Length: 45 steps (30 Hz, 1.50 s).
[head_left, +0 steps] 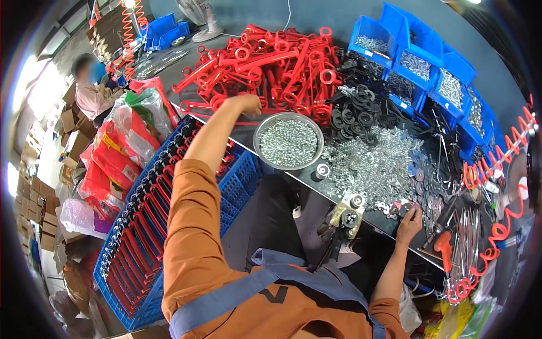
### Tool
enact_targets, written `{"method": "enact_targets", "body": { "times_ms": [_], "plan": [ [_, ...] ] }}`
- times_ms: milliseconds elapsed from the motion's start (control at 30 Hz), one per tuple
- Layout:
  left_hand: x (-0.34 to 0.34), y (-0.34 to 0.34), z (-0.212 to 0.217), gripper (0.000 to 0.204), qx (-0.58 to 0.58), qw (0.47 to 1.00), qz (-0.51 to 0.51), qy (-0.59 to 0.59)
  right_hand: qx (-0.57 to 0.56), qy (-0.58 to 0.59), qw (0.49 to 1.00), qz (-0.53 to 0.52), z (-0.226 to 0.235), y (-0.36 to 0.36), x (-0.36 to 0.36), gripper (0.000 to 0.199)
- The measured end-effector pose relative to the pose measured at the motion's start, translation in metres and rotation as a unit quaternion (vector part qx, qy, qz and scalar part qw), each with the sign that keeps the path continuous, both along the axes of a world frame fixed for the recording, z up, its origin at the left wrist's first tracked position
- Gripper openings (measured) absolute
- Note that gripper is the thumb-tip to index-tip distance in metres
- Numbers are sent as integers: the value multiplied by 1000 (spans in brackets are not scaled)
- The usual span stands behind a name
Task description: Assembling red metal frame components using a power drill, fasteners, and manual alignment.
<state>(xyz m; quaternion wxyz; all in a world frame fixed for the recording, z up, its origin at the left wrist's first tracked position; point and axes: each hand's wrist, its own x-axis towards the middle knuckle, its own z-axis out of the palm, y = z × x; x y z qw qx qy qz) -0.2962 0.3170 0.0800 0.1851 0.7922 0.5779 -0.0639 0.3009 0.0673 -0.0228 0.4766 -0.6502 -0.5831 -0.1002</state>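
Left of frame: blue crate (237, 186) holds rows of finished red-handled tools. Left hand (247, 104), centre-top, reaches into the red handle pile (271, 62) on the tabletop (316, 186); fingers curl down on a handle, can't tell if clamped. Round metal pan (288, 141) just below holds small silver screws. Risk: forearm passes just beside the pan, a snagged handle could tip it. Loose washers (372, 164) spread centre-right. Right hand (410, 221), lower right, fingers together, touching flat discs near the edge; could knock them off. Blue bins (418, 62) upper right hold screws.
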Motion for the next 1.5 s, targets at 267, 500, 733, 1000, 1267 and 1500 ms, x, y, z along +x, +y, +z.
{"method": "enact_targets", "body": {
  "times_ms": [267,500,733,1000,1267,1500],
  "plan": [
    [-7,-153,128,29,122,973,125,151,8,107,994,14,-6,-6,3,25],
    [74,-274,73,88,-30,701,113,-703,71,431,890,128,30,-17,-19,17],
    [245,-277,24,92,-107,631,-68,-766,-50,601,744,288,78,-66,-110,12],
    [288,-242,-31,73,-178,686,-45,-705,-126,659,706,228,75,-100,-114,13],
    [280,-255,-73,78,-16,823,-99,-559,-163,642,696,277,62,-75,-113,12],
    [281,-264,-90,81,41,817,-47,-573,-194,525,776,289,50,-65,-129,13]
  ]
}}
